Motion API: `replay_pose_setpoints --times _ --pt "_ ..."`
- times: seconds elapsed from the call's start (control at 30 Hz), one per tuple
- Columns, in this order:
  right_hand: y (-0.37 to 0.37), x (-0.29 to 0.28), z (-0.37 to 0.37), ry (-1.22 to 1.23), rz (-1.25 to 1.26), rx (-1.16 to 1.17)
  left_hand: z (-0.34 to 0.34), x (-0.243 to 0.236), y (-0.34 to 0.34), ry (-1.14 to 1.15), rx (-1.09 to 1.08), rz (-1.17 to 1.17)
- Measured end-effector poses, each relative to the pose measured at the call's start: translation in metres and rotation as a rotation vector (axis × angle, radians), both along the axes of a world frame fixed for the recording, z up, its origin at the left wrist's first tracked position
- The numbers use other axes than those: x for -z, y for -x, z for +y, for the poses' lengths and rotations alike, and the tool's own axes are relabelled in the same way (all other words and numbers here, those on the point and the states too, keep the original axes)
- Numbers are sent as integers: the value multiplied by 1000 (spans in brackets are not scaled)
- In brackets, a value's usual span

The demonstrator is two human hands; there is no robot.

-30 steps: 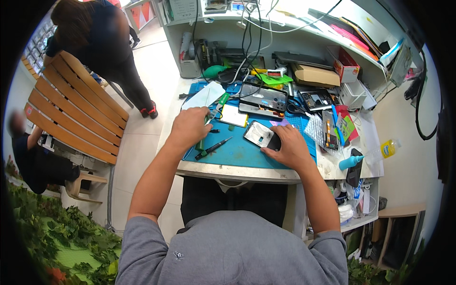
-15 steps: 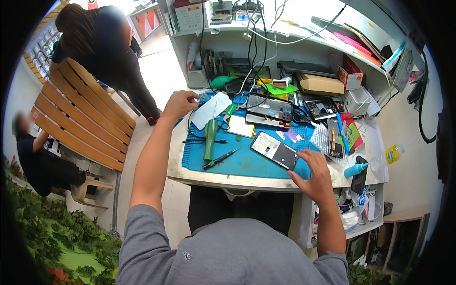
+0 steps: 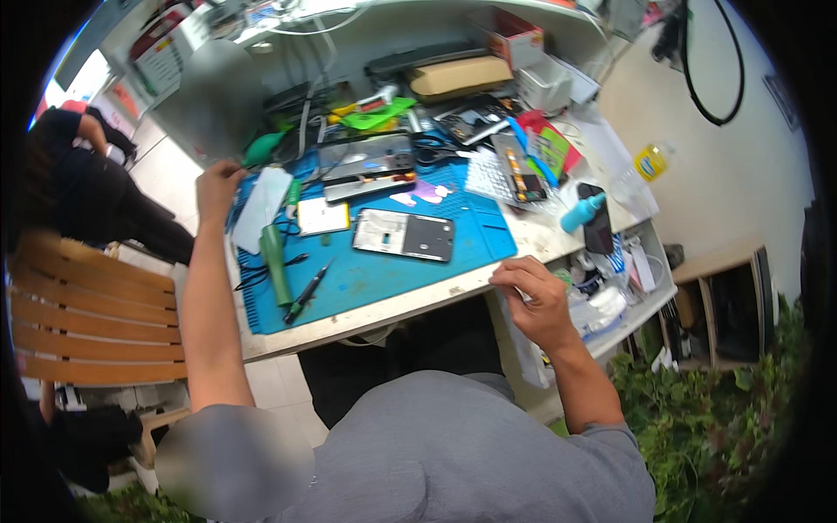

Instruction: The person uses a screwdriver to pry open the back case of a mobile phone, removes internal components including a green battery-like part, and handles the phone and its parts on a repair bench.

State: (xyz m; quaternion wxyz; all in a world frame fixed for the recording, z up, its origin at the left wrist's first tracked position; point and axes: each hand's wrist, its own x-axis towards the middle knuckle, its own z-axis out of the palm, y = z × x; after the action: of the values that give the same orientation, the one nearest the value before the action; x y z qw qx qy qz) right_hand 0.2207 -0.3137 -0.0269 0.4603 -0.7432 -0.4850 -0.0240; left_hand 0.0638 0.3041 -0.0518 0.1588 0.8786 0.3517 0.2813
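My left hand (image 3: 218,185) is at the far left corner of the bench, its fingers pinched together beside a white flat panel (image 3: 261,209). Whatever may be between those fingertips is too small to make out. Over the bench's front edge, my right hand (image 3: 534,296) hovers with loosely bent fingers, the thumb apart and nothing held. A phone frame (image 3: 404,234), silver on one half and black on the other, lies on the blue work mat (image 3: 366,283), touched by neither hand. Left of it lie a green-handled tool (image 3: 275,265) and a slim screwdriver (image 3: 309,292).
Behind the phone frame are an opened phone housing (image 3: 366,161), a white battery-like block (image 3: 323,217) and scissors (image 3: 433,150). A light-blue bottle (image 3: 582,213) and a dark phone (image 3: 596,218) sit at the right, above an open drawer (image 3: 610,314). Slatted wooden seating (image 3: 96,309) and people are at the left.
The view has swung right. My right hand has drawn back from the phone frame to the front edge, its fingers more bent. My left hand stays near the far left corner.
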Motion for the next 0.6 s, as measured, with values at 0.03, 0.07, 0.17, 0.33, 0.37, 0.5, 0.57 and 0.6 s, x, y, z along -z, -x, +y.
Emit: replay_pose_setpoints --times 0.03,0.07,0.17,0.33,0.37,0.5,0.57,0.6 --pt "1 0 -1 -6 24 21 7 2 8 6 8 -29" --pt "1 1 -2 -14 49 38 14 5 13 11 11 -57" --pt "-4 6 -8 -26 74 78 16 7 25 72 4 -66" --pt "-13 7 2 -51 180 136 5 8 53 209 -53 -114" --pt "-14 6 4 -49 205 162 2 8 59 232 -56 -124" --pt "-22 1 6 36 159 170 -10 16 79 273 -28 -202" --pt "-25 -2 10 21 115 168 -15 18 89 256 -20 -235" --pt "-27 -2 9 33 115 173 -22 17 91 243 -22 -251"
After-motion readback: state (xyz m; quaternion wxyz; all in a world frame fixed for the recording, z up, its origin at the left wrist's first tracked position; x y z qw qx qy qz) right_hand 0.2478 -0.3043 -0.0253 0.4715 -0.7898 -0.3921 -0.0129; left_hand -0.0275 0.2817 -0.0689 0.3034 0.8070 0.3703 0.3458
